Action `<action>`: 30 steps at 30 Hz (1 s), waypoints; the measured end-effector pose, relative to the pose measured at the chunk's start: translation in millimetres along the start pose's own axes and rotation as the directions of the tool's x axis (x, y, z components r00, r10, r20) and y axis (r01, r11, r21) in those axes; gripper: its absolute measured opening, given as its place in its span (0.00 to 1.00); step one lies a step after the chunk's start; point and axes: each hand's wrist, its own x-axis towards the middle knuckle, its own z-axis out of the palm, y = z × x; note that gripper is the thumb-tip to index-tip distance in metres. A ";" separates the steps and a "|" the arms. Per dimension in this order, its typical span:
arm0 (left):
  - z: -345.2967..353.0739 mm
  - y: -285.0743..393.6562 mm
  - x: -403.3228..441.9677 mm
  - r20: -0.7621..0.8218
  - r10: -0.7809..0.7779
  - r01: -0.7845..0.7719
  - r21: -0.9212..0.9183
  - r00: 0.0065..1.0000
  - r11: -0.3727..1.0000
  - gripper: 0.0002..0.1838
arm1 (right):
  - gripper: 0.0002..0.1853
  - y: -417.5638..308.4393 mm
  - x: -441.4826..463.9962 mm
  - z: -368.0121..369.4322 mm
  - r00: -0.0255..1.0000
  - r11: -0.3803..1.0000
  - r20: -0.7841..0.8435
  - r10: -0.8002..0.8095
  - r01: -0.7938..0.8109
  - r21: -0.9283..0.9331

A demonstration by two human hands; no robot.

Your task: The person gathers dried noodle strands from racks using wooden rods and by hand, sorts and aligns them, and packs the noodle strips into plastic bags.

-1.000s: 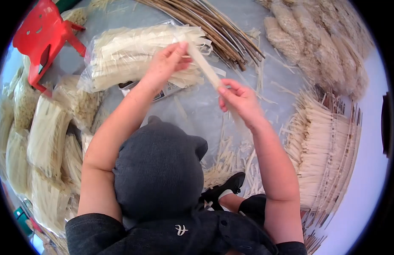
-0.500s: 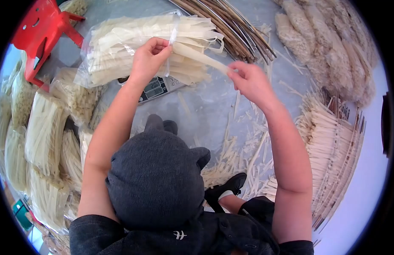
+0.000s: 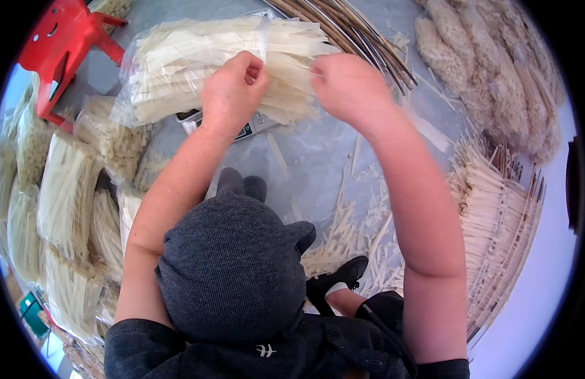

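Note:
A thick bundle of flat, pale dried strips, partly in clear plastic and bound by a clear band, lies across a digital scale. My left hand rests against its near side by the band, fingers curled into a pinch; what they grip is hidden. At the bundle's right end is my right hand, slightly blurred. Its fingers are closed at the strip ends, and I cannot make out what is between them.
Brown sticks lie behind the bundle. Bagged strips and a red chair stand at left. Bulky bags and a rack of strips are at right. Loose scraps litter the grey floor.
My right hand has moved left and up to the bundle's end. The long strip stretched between my hands is gone from there; a pale strip now shows beyond my right forearm.

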 end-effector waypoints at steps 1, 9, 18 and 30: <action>1.6 1.3 -2.6 0.029 0.013 -0.013 0.005 0.999 1.000 0.08 | 0.11 -4.2 12.3 19.4 0.999 0.998 -0.032 -0.043 0.044 0.035; -9.3 -14.1 3.2 0.014 0.003 0.000 -0.199 1.000 0.980 0.08 | 0.13 -24.8 10.2 33.8 0.953 0.991 -0.276 -0.128 0.109 -0.083; -46.6 -12.5 15.0 -0.260 -0.016 -0.056 -0.269 0.966 0.962 0.09 | 0.17 92.6 -64.7 68.5 0.613 0.738 -0.656 0.440 0.170 0.653; -25.2 -8.3 8.4 -0.163 0.063 -0.101 -0.237 0.985 0.966 0.10 | 0.31 111.0 -69.5 95.4 0.473 0.082 -0.105 0.875 0.069 0.994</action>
